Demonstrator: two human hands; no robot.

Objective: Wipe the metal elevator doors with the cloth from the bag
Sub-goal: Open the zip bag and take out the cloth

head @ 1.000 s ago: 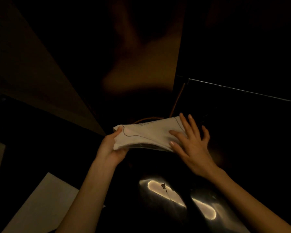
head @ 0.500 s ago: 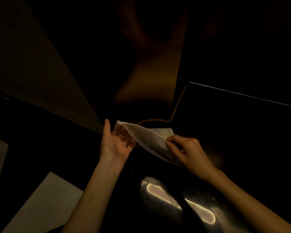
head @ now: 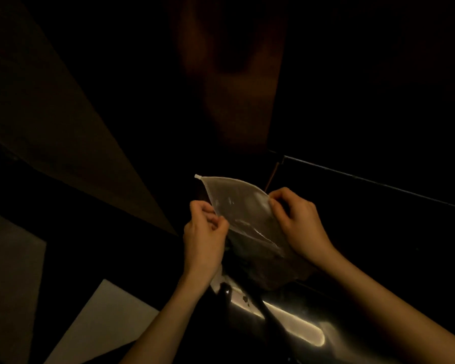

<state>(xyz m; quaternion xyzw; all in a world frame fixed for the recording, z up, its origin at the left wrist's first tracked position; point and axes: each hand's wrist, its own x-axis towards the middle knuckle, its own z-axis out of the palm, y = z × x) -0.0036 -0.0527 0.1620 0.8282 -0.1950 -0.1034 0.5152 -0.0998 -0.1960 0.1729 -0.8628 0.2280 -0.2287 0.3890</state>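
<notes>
Clear plastic bag [head: 241, 206] hangs btwn my two hands in v. dim light. L hand [head: 204, 232] pinches its left edge, fingers closed on the film. White slider tab [head: 197, 176] sits at the top corner, just above that grip. R hand [head: 300, 222] pinches the right edge. Dark cloth [head: 276, 269] bunches inside, below both grips. Metal elevator doors [head: 237, 101] stand beyond, past my fingers.
</notes>
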